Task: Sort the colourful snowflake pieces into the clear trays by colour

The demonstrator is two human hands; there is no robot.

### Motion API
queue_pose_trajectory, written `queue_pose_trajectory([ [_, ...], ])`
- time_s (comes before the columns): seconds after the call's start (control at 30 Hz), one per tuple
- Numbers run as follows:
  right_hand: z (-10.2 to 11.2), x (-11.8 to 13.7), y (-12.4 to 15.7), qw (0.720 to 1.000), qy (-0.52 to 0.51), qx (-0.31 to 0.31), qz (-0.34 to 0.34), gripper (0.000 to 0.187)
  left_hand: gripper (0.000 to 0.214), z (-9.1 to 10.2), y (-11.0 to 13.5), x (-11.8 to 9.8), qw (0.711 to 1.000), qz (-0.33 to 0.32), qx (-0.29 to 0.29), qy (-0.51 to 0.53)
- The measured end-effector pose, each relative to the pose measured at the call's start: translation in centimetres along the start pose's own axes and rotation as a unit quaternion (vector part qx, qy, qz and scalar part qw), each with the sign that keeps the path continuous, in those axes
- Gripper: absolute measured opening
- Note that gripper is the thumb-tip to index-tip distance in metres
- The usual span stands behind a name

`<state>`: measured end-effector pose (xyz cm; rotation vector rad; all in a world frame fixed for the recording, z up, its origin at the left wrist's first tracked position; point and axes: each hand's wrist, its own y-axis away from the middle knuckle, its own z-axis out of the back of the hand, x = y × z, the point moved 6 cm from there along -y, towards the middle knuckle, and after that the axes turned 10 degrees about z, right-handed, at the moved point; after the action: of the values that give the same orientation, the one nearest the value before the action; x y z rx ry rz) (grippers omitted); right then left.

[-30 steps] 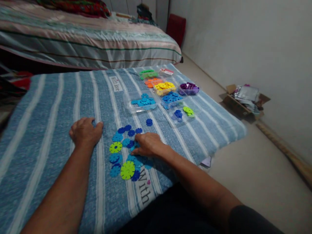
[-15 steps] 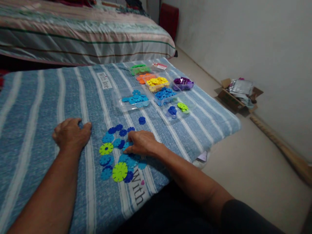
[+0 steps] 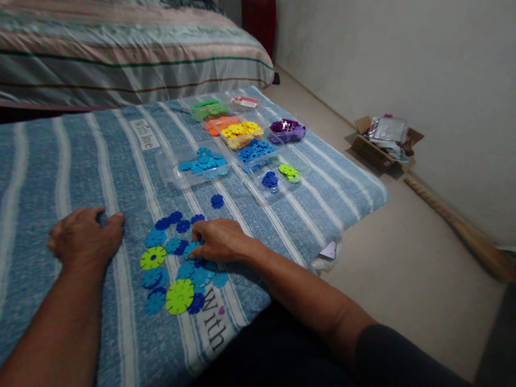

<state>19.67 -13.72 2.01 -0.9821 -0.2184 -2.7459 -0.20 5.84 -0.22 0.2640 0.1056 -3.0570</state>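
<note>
A cluster of flat toothed discs (image 3: 173, 258), light blue, dark blue and lime green, lies on a blue striped towel (image 3: 64, 161). My right hand (image 3: 217, 241) rests on the cluster's right side, fingertips pinched down on a light blue disc. My left hand (image 3: 83, 238) sits on the towel left of the cluster, fingers curled round a small dark blue piece. One dark blue disc (image 3: 217, 201) lies alone beyond the cluster.
Clear trays of sorted discs stand further back: light blue (image 3: 201, 164), yellow (image 3: 241, 130), purple (image 3: 287, 129), green (image 3: 209, 109). A bed (image 3: 133, 54) lies behind. On the floor at right are a cardboard box (image 3: 381, 142) and a broom (image 3: 463, 231).
The view has swung to the right and down, so everything slides left in the picture. Both hands stay at the same places by the disc cluster.
</note>
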Motion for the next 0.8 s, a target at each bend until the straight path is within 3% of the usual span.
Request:
queue_pose_trajectory([
  [0.17, 0.11, -0.19, 0.12, 0.999, -0.029, -0.009, 0.022, 0.022, 0.071, 0.41, 0.38, -0.50, 1.000, -0.001, 0.014, -0.027],
  [0.37, 0.17, -0.16, 0.16, 0.999, -0.042, -0.012, 0.025, 0.022, 0.065, 0.36, 0.09, -0.21, 1.000, 0.017, -0.002, -0.014],
  [0.8, 0.20, -0.01, 0.47, 0.999, -0.041, 0.004, 0.015, 0.022, 0.069, -0.11, -0.38, 0.34, 1.000, -0.011, 0.000, -0.018],
])
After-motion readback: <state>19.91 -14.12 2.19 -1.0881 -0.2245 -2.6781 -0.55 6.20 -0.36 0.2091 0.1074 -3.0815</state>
